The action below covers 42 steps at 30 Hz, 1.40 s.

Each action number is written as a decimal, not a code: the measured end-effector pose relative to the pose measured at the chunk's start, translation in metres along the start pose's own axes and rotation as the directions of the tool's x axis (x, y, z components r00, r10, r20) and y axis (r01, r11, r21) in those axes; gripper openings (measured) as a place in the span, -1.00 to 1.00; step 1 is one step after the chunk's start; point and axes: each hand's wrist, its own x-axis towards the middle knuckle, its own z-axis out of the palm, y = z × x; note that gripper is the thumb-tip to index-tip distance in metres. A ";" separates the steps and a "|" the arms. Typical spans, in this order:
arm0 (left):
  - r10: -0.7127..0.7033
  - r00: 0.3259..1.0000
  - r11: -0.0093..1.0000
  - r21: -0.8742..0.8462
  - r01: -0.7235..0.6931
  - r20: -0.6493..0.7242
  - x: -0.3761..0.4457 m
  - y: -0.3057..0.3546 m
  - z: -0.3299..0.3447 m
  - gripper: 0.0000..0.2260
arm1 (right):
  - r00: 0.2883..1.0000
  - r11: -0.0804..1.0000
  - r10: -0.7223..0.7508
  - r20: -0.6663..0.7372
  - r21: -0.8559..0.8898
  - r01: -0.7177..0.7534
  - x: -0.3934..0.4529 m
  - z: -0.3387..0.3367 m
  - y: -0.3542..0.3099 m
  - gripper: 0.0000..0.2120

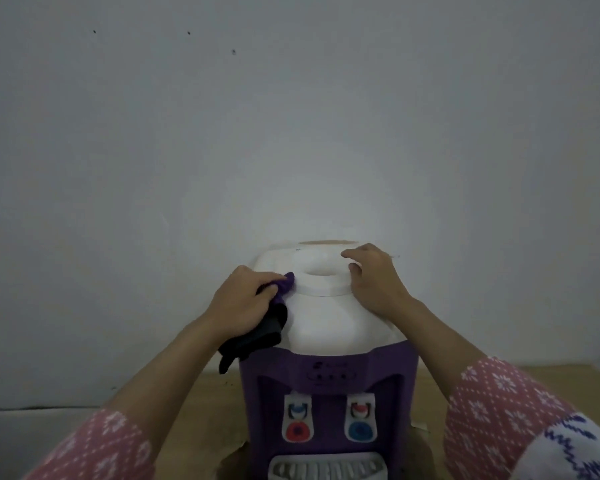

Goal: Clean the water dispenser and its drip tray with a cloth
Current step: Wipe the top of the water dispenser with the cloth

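A water dispenser (pixel 329 327) with a white top and purple front stands in the lower middle. Its white top has a round bottle opening (pixel 321 271). My left hand (pixel 243 299) grips a purple and black cloth (pixel 274 317) against the left side of the top, beside the opening; the cloth's black end hangs down the side. My right hand (pixel 373 278) rests on the right side of the top, fingers bent over the collar round the opening. Below are a red tap (pixel 297 424), a blue tap (pixel 359 422) and a grey slotted drip tray (pixel 326 467) at the bottom edge.
The dispenser stands on a wooden surface (pixel 201 396) set against a plain white wall (pixel 291 133). A pale ledge or counter (pixel 32 434) lies at the lower left. Both my forearms wear pink patterned sleeves.
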 end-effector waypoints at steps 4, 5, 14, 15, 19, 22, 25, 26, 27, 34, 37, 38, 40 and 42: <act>-0.001 0.989 0.999 -0.042 -0.006 -0.148 0.003 0.004 -0.001 -0.72 | 0.995 0.997 -0.065 -0.078 0.034 0.068 -0.010 -0.007 0.002 -0.62; -0.025 0.985 0.999 -0.027 0.021 -0.173 0.008 0.008 0.004 -0.73 | 0.992 0.996 -0.082 -0.098 0.033 0.086 -0.012 -0.009 0.003 -0.59; -0.091 0.988 0.966 0.232 0.118 -0.127 0.009 0.045 0.040 -0.82 | 0.982 0.995 -0.100 -0.158 -0.017 0.099 -0.028 -0.031 0.038 -0.44; -0.079 0.989 0.966 0.236 0.107 -0.124 0.007 0.049 0.041 -0.82 | 0.982 0.996 -0.094 -0.161 -0.019 0.092 -0.028 -0.032 0.041 -0.44; -0.015 0.997 0.957 0.286 0.038 -0.081 0.000 0.074 0.047 -0.84 | 0.980 0.995 -0.091 -0.179 0.025 0.097 -0.033 -0.032 0.044 -0.41; 0.003 1.000 0.929 0.370 0.008 -0.030 -0.002 0.099 0.055 -0.85 | 0.973 0.990 -0.107 -0.205 0.067 0.123 -0.039 -0.030 0.043 -0.39; -0.008 0.999 0.916 0.400 -0.006 0.034 -0.001 0.122 0.070 -0.88 | 0.963 0.986 -0.104 -0.248 0.103 0.132 -0.044 -0.032 0.044 -0.39; -0.013 0.999 0.915 0.403 -0.006 0.043 0.002 0.127 0.074 -0.89 | 0.959 0.984 -0.094 -0.267 0.122 0.130 -0.046 -0.033 0.045 -0.41; -0.022 0.999 0.922 0.388 0.002 0.047 0.005 0.131 0.078 -0.89 | 0.956 0.981 -0.076 -0.284 0.151 0.123 -0.048 -0.035 0.045 -0.44; -0.180 0.973 0.872 -0.481 0.090 -0.144 0.016 0.158 0.097 -0.77 | 0.950 0.766 0.256 -0.181 0.637 -0.085 -0.064 -0.049 0.032 -0.74; -0.197 0.980 0.620 -0.779 0.096 -0.036 0.013 0.162 0.091 -0.76 | 0.985 0.633 0.175 0.002 0.765 -0.114 -0.063 -0.063 0.026 -0.76; -0.176 0.984 0.525 -0.842 0.121 0.032 0.013 0.160 0.084 -0.74 | 0.987 0.625 0.160 0.007 0.773 -0.107 -0.062 -0.066 0.025 -0.75; -0.130 0.986 0.444 -0.883 0.153 0.105 0.012 0.150 0.065 -0.70 | 0.986 0.646 0.165 -0.032 0.759 -0.083 -0.059 -0.069 0.024 -0.71; -0.150 0.987 0.501 -0.856 0.127 0.058 0.010 0.134 0.047 -0.70 | 0.983 0.749 0.157 -0.099 0.660 -0.054 -0.056 -0.069 0.025 -0.63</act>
